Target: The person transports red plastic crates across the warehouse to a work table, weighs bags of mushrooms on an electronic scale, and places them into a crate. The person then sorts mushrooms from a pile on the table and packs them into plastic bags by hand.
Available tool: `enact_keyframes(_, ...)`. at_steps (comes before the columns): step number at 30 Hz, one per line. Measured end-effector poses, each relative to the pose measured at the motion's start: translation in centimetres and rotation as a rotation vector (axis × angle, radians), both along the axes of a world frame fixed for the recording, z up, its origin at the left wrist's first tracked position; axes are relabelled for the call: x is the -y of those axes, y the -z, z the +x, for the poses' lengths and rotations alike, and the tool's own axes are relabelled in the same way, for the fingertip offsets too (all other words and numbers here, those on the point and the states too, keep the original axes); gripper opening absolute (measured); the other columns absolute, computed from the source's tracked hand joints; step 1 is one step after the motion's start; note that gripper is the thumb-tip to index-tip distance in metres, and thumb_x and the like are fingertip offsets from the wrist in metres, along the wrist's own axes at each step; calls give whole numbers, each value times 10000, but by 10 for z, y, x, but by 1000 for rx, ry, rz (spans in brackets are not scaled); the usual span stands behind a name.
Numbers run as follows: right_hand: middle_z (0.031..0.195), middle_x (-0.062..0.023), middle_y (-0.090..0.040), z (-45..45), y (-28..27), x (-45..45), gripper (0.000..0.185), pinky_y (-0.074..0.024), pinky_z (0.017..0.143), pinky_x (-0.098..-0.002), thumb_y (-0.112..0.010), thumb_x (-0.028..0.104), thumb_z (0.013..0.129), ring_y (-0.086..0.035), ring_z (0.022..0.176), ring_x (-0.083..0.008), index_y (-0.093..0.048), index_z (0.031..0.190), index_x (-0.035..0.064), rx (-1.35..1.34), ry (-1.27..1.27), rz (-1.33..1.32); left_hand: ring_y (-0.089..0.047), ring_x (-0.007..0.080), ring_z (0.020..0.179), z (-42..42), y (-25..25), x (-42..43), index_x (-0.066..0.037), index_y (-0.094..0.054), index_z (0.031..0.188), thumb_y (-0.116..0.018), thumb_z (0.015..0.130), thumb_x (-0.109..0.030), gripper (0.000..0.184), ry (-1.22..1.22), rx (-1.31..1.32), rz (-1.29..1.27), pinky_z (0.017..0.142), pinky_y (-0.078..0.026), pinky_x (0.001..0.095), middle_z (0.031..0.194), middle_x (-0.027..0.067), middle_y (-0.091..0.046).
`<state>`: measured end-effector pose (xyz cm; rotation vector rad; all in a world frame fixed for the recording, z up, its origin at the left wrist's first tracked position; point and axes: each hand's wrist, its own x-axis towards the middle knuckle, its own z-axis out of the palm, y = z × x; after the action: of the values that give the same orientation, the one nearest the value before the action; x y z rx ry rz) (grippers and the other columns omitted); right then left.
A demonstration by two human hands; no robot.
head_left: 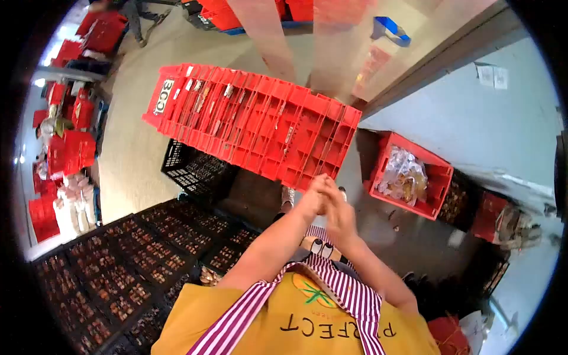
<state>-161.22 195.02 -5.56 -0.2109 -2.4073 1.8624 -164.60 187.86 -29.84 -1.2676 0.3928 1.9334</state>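
Observation:
My left hand (315, 198) and my right hand (340, 218) cannot be told apart with certainty by crossing, but both meet in front of my striped apron (349, 290), pressed together. Their fingers overlap, and no object shows between them. Just beyond the fingertips is the near end of a long stack of red crates (254, 121), with a white label reading 300 (164, 96) at its far left end.
A black crate (198, 171) sits below the stack. Black trays of small brown items (112, 278) cover the lower left. At right, a red crate (438, 177) holds clear plastic bags. Plastic strips hang at the top. A person's legs (135, 23) show upper left.

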Motion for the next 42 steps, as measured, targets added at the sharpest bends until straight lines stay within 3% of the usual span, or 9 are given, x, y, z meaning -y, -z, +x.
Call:
enact_keyframes(5,894,-134,-602,-82,39,82,223,-458,772,-329,-501,-2,867,-608,840,-272,-564,1081,19,270,70,544,-481,183,562,-29,-12,36,-96,-447,784,-461,984,-312,295,144,-18,254,572,-445,387,653,43,-465)
enact_keyframes(8,888,-82,-603,-46,3,28,162,-457,696,-317,-486,62,920,-615,858,-213,-568,1058,43,-119,177,16,-518,191,607,-19,-2,7,-84,-473,813,-474,978,-306,276,191,-29,147,625,-486,411,712,56,-514)
enact_keyframes(10,731,-31,-539,1,-17,-11,176,-468,690,-283,-409,147,1001,-543,672,-141,-544,1037,40,180,462,-351,-542,196,638,2,4,-26,-77,-491,832,-483,974,-302,266,216,-27,-22,660,-514,427,751,65,-546)
enact_keyframes(13,802,-60,-604,62,25,-53,186,-467,643,-257,-385,115,989,-553,695,-113,-526,1083,38,49,545,-444,-536,222,599,23,-10,-57,-61,-494,858,-467,981,-327,294,304,48,-208,641,-525,450,701,75,-523)
enact_keyframes(20,773,-196,-613,-1,14,46,240,-478,662,-378,-479,-23,774,-608,695,-338,-618,967,9,-278,32,52,-360,148,470,-12,-23,33,-121,-360,686,-486,929,-203,286,91,112,354,481,-385,324,561,8,-373)
enact_keyframes(25,675,-157,-594,-43,26,100,232,-442,613,-382,-516,-11,779,-580,579,-315,-599,989,37,-199,-77,127,-323,134,485,-39,-47,74,-134,-332,660,-513,899,-167,302,170,81,548,465,-341,305,561,-7,-341)
enact_keyframes(31,653,-140,-576,-48,14,83,178,-330,525,-388,-563,73,809,-536,524,-325,-595,978,120,-191,-42,266,-408,201,602,-29,-77,81,-104,-415,751,-568,866,-185,208,522,-430,98,553,-389,347,641,40,-410)
enact_keyframes(36,802,-175,-635,20,25,36,223,-476,658,-325,-505,22,822,-627,693,-283,-604,1020,47,-226,107,66,-478,257,700,11,-79,33,-79,-485,827,-614,839,-199,177,980,-1191,-647,627,-429,382,709,79,-466)
enact_keyframes(42,723,-69,-553,6,15,-14,176,-441,616,-264,-441,20,924,-535,665,-129,-572,1041,29,-146,390,-193,-563,324,817,7,-20,7,-48,-569,917,-669,806,-217,225,817,-1656,-953,716,-477,424,789,127,-534)
